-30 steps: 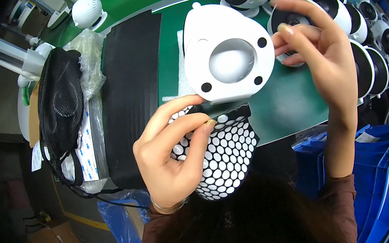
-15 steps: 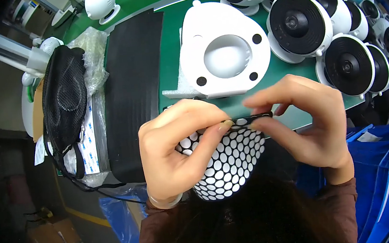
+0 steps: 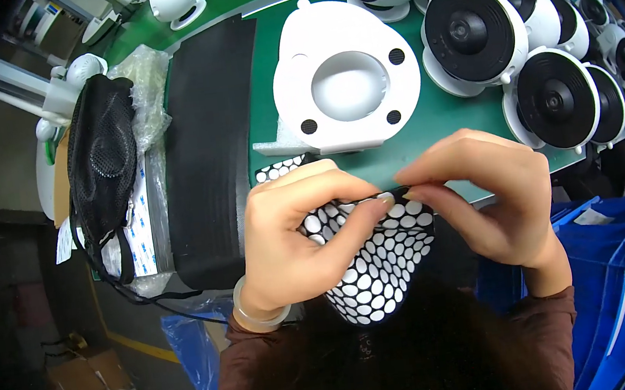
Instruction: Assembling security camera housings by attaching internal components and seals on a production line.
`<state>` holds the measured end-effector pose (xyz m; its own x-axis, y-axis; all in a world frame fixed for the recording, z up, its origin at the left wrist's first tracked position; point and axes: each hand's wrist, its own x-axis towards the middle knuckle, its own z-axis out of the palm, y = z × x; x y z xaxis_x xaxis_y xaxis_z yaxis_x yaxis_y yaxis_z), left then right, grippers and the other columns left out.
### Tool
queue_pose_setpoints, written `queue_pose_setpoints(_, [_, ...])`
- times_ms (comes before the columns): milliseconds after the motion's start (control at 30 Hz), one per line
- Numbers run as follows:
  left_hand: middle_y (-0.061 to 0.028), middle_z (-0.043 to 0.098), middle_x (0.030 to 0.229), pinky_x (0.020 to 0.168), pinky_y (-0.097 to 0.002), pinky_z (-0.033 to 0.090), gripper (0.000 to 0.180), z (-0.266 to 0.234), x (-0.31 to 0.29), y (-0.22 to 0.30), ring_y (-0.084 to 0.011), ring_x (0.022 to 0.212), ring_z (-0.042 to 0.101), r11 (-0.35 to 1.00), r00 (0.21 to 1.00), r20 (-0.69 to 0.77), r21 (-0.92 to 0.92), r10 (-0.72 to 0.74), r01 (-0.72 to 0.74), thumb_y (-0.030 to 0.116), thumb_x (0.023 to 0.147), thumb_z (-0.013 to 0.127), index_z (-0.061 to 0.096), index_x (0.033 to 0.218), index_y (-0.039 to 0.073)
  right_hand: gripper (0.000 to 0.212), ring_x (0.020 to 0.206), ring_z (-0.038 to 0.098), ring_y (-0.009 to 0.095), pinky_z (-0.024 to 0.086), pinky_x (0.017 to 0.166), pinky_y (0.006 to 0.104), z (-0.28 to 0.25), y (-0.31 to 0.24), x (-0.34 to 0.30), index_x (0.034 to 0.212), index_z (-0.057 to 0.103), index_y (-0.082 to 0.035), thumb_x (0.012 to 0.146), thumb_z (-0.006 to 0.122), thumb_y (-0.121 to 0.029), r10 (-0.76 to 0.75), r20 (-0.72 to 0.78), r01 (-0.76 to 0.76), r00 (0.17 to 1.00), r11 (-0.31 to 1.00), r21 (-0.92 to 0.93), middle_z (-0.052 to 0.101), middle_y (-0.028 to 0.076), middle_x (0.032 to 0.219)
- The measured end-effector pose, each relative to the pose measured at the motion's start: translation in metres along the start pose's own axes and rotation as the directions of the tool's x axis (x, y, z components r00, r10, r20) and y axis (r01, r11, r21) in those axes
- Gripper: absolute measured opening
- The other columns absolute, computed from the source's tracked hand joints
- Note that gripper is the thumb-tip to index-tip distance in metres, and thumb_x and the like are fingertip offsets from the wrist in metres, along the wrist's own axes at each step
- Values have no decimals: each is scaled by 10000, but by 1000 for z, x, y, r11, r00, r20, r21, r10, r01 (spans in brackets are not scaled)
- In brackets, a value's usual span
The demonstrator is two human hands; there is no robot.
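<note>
A limp black sheet covered in round white dots [image 3: 371, 284] hangs curved between my hands, over the table's near edge. My left hand [image 3: 305, 234] pinches its upper edge between thumb and forefinger, the sheet drooping below. At the same edge, the thumb and forefinger of my right hand [image 3: 484, 196] are closed on the sheet's corner. Just beyond lies a white rounded housing [image 3: 293, 83] with a large round hollow and several small dark round pads on its face. More dotted sheet [image 3: 279, 169] shows on the table behind my left hand; whether it is the same sheet I cannot tell.
Several white devices with black round fronts [image 3: 471, 34] crowd the far right. A black mat [image 3: 209, 152] lies left of the housing, beside a black mesh pouch [image 3: 103, 141] and bubble wrap [image 3: 146, 98]. Blue bins [image 3: 609, 263] stand low at the right.
My right fingers have come together on the sheet's edge. The left hand has shifted slightly right, and the sheet looks more folded. The table scene sits slightly further left in view.
</note>
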<state>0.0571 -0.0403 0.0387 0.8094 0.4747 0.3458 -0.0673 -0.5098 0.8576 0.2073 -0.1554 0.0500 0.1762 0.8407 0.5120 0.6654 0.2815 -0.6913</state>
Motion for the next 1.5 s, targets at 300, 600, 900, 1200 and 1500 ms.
queue_pose_setpoints(300, [-75, 559, 593, 483, -220, 377, 40, 1, 0, 1, -135, 515, 521, 998, 996, -72, 22, 59, -57, -53, 667, 616, 593, 690, -30, 239, 660, 557, 201, 439, 550, 276, 7, -2, -4, 763, 652, -49, 543, 702, 29, -198, -17, 183, 980, 931, -316, 578, 59, 737])
queue_pose_setpoints(600, [-82, 516, 557, 419, -230, 327, 53, 2, -4, -3, -143, 459, 478, 988, 991, -79, 115, 111, -101, -61, 663, 609, 587, 694, -25, 222, 641, 551, 206, 429, 532, 276, 5, -7, 7, 710, 612, -48, 524, 704, 33, -51, 74, 67, 996, 970, -236, 576, 42, 692])
queue_pose_setpoints(900, [-83, 516, 561, 417, -235, 333, 76, 0, -3, -1, -146, 451, 474, 981, 984, -106, 145, 145, -129, -73, 649, 608, 584, 698, -20, 218, 629, 555, 210, 433, 533, 280, 2, -11, 14, 708, 596, -47, 530, 699, 25, -32, 148, 73, 989, 957, -280, 578, 51, 688])
queue_pose_setpoints(1200, [-60, 509, 533, 431, -219, 342, 104, -2, -3, -12, -123, 448, 475, 975, 968, -189, 180, 162, -128, -31, 671, 637, 569, 746, -6, 147, 728, 593, 227, 470, 613, 293, -10, -11, 32, 729, 586, -6, 605, 659, 21, -302, 16, 297, 953, 925, -235, 611, 100, 775])
queue_pose_setpoints(1500, [-56, 489, 469, 424, -243, 323, 25, 2, 7, -23, -105, 388, 446, 987, 915, -386, 54, -121, 153, 52, 805, 546, 539, 816, 30, 72, 861, 597, 183, 446, 760, 257, 12, 5, 76, 777, 586, 31, 718, 612, 0, -57, -61, 45, 996, 981, -191, 622, 122, 888])
